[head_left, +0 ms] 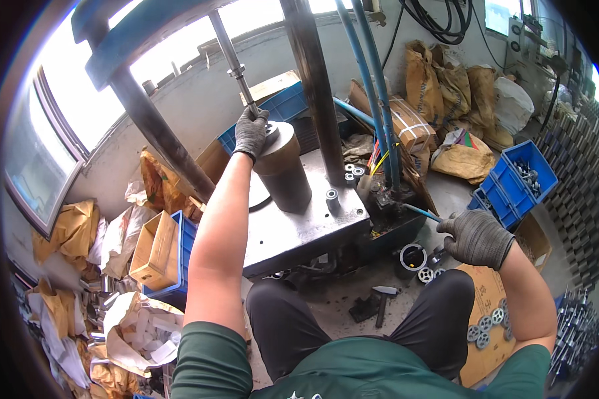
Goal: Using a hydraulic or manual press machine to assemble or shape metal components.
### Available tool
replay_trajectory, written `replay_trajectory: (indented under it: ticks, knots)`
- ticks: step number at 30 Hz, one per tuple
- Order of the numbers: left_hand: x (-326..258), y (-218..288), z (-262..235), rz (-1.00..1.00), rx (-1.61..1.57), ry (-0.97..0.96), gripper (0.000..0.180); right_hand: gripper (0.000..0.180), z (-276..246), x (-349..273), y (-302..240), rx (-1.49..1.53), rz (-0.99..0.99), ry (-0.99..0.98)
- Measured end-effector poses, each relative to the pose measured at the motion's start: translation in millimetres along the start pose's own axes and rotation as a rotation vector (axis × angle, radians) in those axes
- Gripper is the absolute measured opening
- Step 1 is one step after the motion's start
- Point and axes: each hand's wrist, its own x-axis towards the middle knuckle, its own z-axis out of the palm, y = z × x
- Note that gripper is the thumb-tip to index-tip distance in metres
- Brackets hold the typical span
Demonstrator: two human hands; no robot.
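Observation:
My left hand (251, 135), in a grey glove, is closed around the lower end of a stepped metal shaft (237, 69). The shaft stands slightly tilted over a thick steel cylinder (285, 174). A dark round part (271, 130) lies on the cylinder's top beside my fingers. That cylinder rests upright on the steel bed (273, 238) of a press with blue and dark metal columns. Off to the right, my gloved right hand (476, 238) is closed on the end of a thin blue lever (422, 213); the fingers partly hide its tip.
Small ring-shaped parts (332, 199) stand on the press bed. A hammer (382, 302) lies on the floor between my knees. Blue crates (522, 174) with metal parts stand right. Spoked metal wheels (484, 324) lie on cardboard. Paper sacks (424, 80) line the back wall.

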Motion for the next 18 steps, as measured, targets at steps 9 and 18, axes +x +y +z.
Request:
replay_trajectory:
  ticks: [9, 18]
  knots:
    - [0.8, -5.2, -2.6, 0.004, 0.094, 0.048, 0.019, 0.034, 10.8, -17.7, -8.1, 0.063, 0.038, -0.021]
    - [-2.5, -3.0, -2.6, 0.006, 0.116, 0.008, 0.016, 0.037, 49.5, -51.2, -10.2, 0.124, 0.030, -0.026]
